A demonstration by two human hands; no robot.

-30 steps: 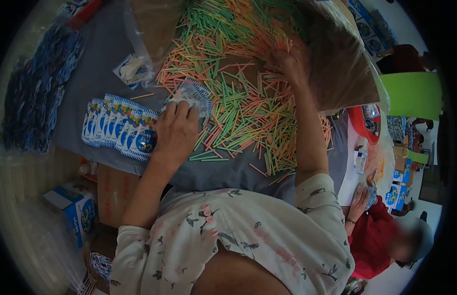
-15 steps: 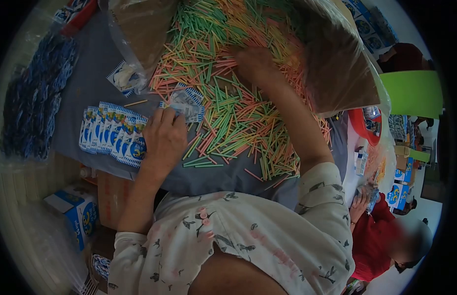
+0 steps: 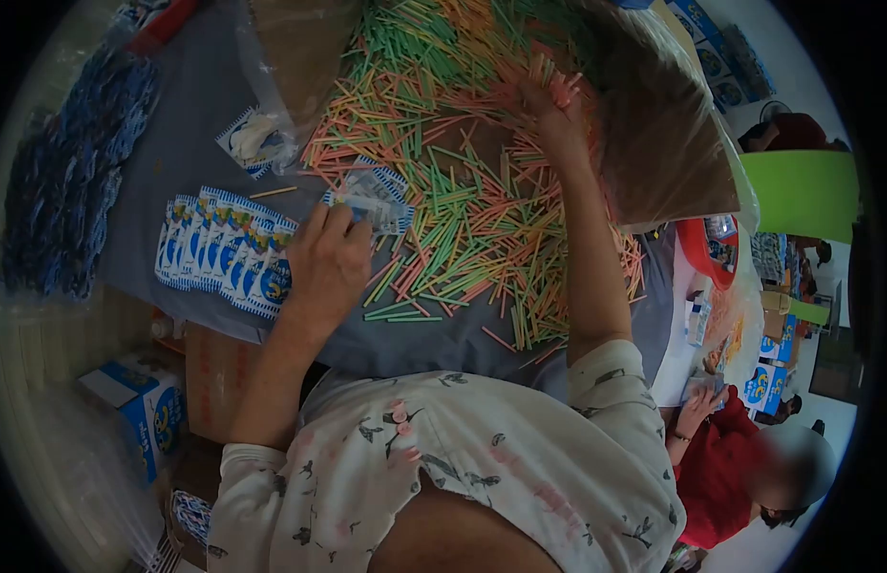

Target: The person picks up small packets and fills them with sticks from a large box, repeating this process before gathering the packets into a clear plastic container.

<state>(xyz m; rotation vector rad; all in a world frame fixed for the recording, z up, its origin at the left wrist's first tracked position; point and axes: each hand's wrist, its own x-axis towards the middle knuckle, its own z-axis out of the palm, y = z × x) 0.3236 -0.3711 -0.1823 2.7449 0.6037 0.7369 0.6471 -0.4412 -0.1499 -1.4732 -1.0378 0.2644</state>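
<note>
My left hand (image 3: 329, 260) rests on the grey cloth and pinches a small clear packet with blue-and-white edges (image 3: 372, 194). Just left of it lies a fanned row of blue-and-white printed packets (image 3: 224, 248). My right hand (image 3: 550, 107) is lifted over a big heap of green, orange and pink sticks (image 3: 443, 181), with a few sticks held between its fingers. The heap spreads over the cloth in front of me.
A brown paper sack in clear plastic (image 3: 654, 143) stands right of the heap. One more packet (image 3: 253, 138) lies by another bag at top left. Blue items fill a bag (image 3: 66, 181) at far left. Blue cartons (image 3: 143, 411) sit low left. A person in red (image 3: 739, 458) works at right.
My right hand moved from the middle of the heap up and right, lifting a few sticks. My left hand kept its hold on the clear packet.
</note>
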